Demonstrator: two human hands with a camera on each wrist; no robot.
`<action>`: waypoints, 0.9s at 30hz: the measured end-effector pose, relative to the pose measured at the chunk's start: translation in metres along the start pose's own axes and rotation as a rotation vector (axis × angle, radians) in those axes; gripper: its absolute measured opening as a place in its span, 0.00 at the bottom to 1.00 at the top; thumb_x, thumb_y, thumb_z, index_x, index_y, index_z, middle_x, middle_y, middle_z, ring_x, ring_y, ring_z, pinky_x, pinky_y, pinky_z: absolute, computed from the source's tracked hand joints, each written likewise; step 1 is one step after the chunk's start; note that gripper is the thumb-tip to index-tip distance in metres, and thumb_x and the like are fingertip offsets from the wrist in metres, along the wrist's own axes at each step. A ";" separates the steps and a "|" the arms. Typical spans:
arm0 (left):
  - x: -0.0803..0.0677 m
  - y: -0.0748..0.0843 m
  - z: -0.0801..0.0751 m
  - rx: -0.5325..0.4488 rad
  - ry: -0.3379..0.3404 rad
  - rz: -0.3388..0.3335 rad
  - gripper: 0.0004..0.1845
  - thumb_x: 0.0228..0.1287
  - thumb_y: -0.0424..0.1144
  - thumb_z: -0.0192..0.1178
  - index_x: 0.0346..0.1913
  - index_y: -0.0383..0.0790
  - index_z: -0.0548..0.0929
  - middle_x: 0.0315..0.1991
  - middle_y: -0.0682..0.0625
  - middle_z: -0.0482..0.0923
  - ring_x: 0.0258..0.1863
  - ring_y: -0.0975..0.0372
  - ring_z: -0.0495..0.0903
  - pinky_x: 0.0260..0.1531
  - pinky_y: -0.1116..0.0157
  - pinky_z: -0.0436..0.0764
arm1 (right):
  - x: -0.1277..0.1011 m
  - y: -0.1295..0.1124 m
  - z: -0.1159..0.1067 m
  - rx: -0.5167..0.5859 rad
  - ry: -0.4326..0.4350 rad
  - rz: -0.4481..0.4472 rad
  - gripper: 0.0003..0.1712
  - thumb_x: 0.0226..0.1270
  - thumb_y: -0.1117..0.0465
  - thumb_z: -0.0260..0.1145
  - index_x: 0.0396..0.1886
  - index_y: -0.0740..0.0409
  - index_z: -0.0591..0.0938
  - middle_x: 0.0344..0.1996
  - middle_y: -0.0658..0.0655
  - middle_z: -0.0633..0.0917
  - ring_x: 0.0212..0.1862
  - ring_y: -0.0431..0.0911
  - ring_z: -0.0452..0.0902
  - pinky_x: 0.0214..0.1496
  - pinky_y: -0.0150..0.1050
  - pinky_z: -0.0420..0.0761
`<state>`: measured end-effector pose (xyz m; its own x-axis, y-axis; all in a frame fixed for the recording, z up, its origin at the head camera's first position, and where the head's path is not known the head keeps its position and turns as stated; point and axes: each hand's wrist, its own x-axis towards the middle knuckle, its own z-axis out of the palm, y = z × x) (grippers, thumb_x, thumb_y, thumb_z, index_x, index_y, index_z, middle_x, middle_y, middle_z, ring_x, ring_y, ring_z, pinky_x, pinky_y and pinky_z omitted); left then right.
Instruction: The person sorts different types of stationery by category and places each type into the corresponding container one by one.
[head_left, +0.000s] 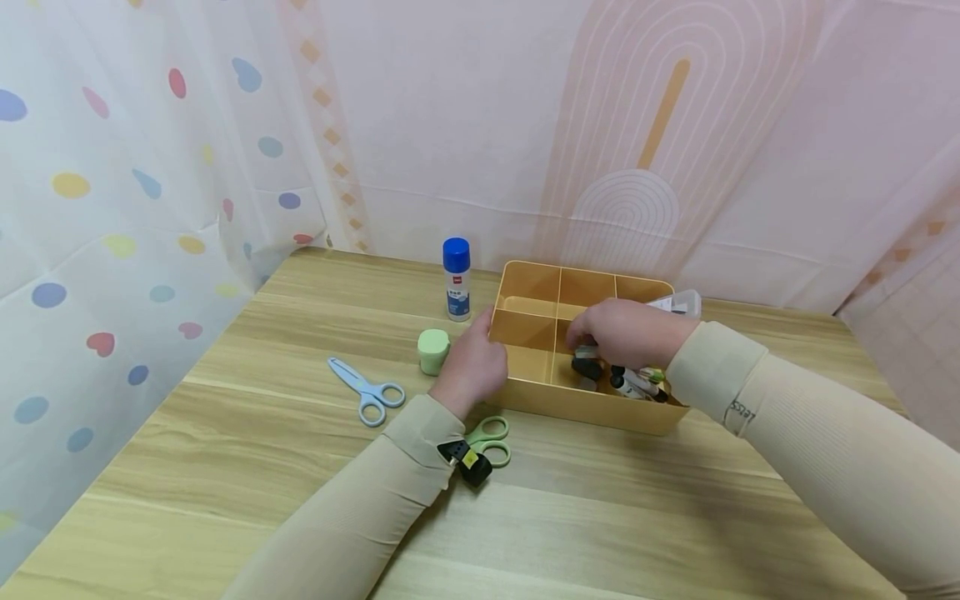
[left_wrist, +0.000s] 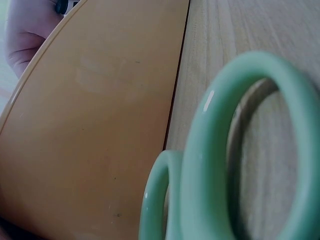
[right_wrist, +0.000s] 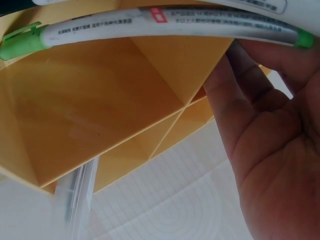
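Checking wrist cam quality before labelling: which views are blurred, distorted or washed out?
Head view: even soft light, sharp, with mild wide-angle bowing at the edges. Left wrist view: too close, so the green scissors handle and the organizer wall are soft. Right wrist view: the marker looks bowed by lens distortion, the lower left is a blurred pale smear, and the right hand is sharp.

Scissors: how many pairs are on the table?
2. The blue scissors lie left of the left hand; the green scissors lie by the left wrist, blades hidden under the sleeve.

Bright even light, wrist close-ups blurred
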<state>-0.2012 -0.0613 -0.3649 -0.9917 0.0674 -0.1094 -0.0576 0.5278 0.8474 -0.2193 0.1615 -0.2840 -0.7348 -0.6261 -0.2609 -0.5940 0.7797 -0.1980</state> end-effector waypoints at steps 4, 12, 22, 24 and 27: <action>0.000 0.000 0.000 -0.003 0.000 -0.006 0.38 0.72 0.31 0.42 0.85 0.50 0.57 0.77 0.45 0.72 0.73 0.49 0.74 0.77 0.45 0.67 | 0.000 0.000 0.000 -0.011 -0.002 0.000 0.20 0.67 0.77 0.62 0.50 0.54 0.89 0.46 0.51 0.91 0.46 0.45 0.85 0.59 0.47 0.85; 0.000 0.000 0.000 -0.009 0.001 0.001 0.37 0.72 0.31 0.42 0.84 0.49 0.58 0.76 0.44 0.72 0.73 0.48 0.74 0.77 0.45 0.67 | 0.001 -0.002 -0.001 -0.016 -0.021 0.012 0.22 0.65 0.78 0.62 0.50 0.53 0.89 0.46 0.51 0.90 0.46 0.45 0.84 0.59 0.48 0.85; 0.001 0.000 0.000 -0.012 0.000 -0.007 0.37 0.72 0.31 0.42 0.84 0.49 0.58 0.76 0.45 0.72 0.73 0.48 0.73 0.78 0.45 0.66 | 0.001 -0.002 -0.001 -0.004 -0.038 0.019 0.22 0.63 0.79 0.61 0.48 0.53 0.89 0.43 0.50 0.90 0.43 0.44 0.82 0.57 0.46 0.85; 0.001 0.000 0.000 -0.008 0.001 -0.009 0.37 0.72 0.31 0.42 0.84 0.49 0.58 0.76 0.45 0.72 0.74 0.48 0.73 0.78 0.45 0.66 | 0.001 -0.002 -0.001 -0.005 -0.038 0.013 0.23 0.63 0.79 0.61 0.48 0.53 0.89 0.42 0.50 0.90 0.43 0.44 0.82 0.56 0.46 0.85; 0.001 0.000 0.000 -0.005 0.000 -0.009 0.37 0.73 0.31 0.42 0.84 0.50 0.58 0.76 0.45 0.72 0.74 0.48 0.73 0.78 0.45 0.66 | 0.001 -0.001 -0.001 -0.002 -0.045 0.013 0.25 0.62 0.80 0.58 0.48 0.53 0.89 0.41 0.50 0.89 0.42 0.44 0.81 0.54 0.44 0.84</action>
<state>-0.2018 -0.0616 -0.3654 -0.9911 0.0626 -0.1173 -0.0674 0.5245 0.8487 -0.2198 0.1597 -0.2830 -0.7270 -0.6151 -0.3053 -0.5854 0.7875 -0.1926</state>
